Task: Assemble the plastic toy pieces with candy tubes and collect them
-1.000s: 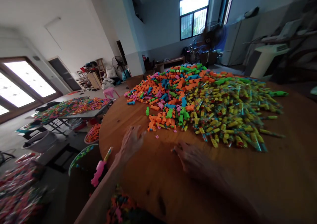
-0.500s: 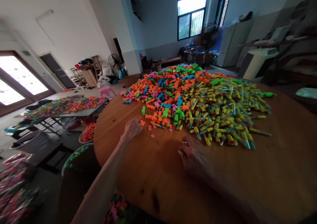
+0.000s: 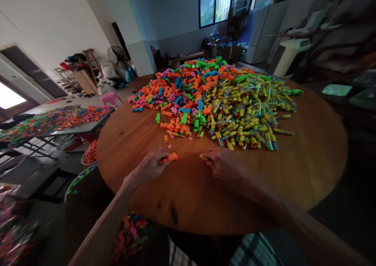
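Note:
My left hand [image 3: 152,163] grips an orange toy piece [image 3: 172,156] just above the round wooden table [image 3: 188,203]. Facing it from the right, my right hand [image 3: 221,163] is closed on a small yellow piece [image 3: 203,157] that points left. A gap separates the two pieces. Beyond my hands lies a heap of orange, blue, green and pink toy pieces [image 3: 176,89]. Yellow tubes in clear wrapping [image 3: 249,109] are piled against its right side. A few small pink and orange bits lie near my left hand.
At the left, a grey table [image 3: 73,129] bears more coloured pieces. A basket of orange pieces [image 3: 91,153] and a green-rimmed tub [image 3: 76,180] stand beside the round table. More pieces lie below its front edge. A pink stool [image 3: 110,98] is farther back.
The view has tilted down and shifted right. My left hand has come nearer my right hand, and its orange piece now shows clearly. The yellow piece in my right hand sticks out more.

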`<state>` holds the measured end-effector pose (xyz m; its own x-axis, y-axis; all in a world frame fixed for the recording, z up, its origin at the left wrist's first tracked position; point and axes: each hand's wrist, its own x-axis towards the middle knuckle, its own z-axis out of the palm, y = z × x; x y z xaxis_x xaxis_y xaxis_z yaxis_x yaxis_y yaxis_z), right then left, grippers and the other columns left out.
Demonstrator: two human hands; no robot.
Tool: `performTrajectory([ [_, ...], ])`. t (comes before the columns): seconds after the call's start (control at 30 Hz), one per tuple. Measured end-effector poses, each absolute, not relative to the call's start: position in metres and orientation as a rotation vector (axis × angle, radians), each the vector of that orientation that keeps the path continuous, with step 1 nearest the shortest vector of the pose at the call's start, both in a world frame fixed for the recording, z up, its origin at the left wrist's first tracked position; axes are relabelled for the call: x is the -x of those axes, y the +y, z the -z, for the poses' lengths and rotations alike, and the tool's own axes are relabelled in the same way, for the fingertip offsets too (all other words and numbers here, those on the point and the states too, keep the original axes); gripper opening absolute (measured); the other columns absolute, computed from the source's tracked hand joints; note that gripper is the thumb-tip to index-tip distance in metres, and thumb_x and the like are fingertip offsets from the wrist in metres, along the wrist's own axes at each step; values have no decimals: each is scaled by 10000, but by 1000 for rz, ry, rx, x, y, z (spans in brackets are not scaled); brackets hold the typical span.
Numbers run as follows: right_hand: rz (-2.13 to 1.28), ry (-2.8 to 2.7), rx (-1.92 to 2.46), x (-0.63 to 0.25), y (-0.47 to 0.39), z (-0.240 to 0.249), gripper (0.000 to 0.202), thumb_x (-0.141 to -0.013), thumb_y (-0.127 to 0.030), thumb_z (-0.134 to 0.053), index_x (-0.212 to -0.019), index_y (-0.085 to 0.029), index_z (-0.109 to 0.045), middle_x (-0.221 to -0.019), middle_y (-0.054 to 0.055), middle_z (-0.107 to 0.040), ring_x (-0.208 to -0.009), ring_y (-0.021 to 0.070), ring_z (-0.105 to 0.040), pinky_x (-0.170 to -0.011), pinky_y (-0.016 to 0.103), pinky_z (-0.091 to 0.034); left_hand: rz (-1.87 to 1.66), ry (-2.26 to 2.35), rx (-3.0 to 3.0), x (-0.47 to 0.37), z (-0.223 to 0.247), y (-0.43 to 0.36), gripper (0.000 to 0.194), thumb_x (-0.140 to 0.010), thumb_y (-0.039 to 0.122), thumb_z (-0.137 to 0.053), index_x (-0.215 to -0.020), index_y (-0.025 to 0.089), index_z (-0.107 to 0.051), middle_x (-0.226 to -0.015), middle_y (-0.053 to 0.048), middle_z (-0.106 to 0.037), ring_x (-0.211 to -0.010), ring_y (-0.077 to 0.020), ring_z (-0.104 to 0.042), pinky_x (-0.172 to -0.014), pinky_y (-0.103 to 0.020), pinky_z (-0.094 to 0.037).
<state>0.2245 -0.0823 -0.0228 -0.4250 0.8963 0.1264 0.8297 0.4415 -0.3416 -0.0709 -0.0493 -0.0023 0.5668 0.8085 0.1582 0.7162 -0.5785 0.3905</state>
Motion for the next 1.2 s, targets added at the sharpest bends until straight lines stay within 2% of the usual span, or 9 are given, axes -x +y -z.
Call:
performTrajectory([
  [0.1,-326,-2473,1436,-217,-86,15,221,-895,-126,-560,-979,-199,-751,-944,78,-683,-818,186,-590,-701,301,-375,-488,1146,-2525,60,6,-47,192,-917,226,-520,-929,193,-709,-919,-49,-694,-861,-180,-618,-792,-296,-470],
  [0.2,-343,-2466,1471,-209,-88,13,231,-899,-130,-562,-1037,-175,-742,-965,96,-677,-810,194,-593,-701,311,-391,-478,1132,-2531,48,7,-47,174,-909,217,-556,-990,209,-710,-926,-36,-701,-879,-183,-623,-810,-303,-475],
  [0.43,-349,-2339,1373,-208,-91,17,298,-911,-107,-510,-1136,-146,-702,-1032,116,-681,-937,213,-600,-825,331,-448,-493,1128,-2551,29,8,-51,166,-938,202,-548,-954,211,-713,-865,-23,-698,-833,-180,-629,-784,-302,-469],
  [0.8,-315,-2310,1392,-205,-87,25,280,-914,-83,-482,-1079,-153,-697,-981,91,-657,-888,197,-576,-778,308,-412,-515,1083,-2567,28,9,-52,221,-999,272,-511,-972,210,-721,-875,-35,-682,-848,-177,-606,-768,-301,-450],
  [0.97,-221,-2403,1424,-200,-88,27,274,-890,-61,-467,-1038,-145,-682,-1017,99,-649,-820,190,-558,-697,318,-386,-550,1044,-2588,28,11,-50,200,-970,228,-527,-999,214,-724,-876,-42,-682,-845,-181,-607,-793,-315,-466],
  [1.1,-220,-2415,1369,-201,-88,25,308,-914,-70,-447,-1107,-141,-675,-1042,94,-666,-826,186,-579,-701,312,-393,-579,1037,-2551,29,11,-51,211,-950,173,-517,-1008,219,-715,-894,-38,-668,-849,-177,-605,-781,-309,-464],
  [1.2,-244,-2392,1333,-203,-87,26,313,-932,-81,-451,-1141,-139,-677,-1054,95,-684,-849,185,-603,-735,303,-411,-544,1027,-2568,30,12,-51,202,-977,206,-511,-1003,212,-711,-832,-30,-629,-812,-175,-583,-765,-306,-456],
])
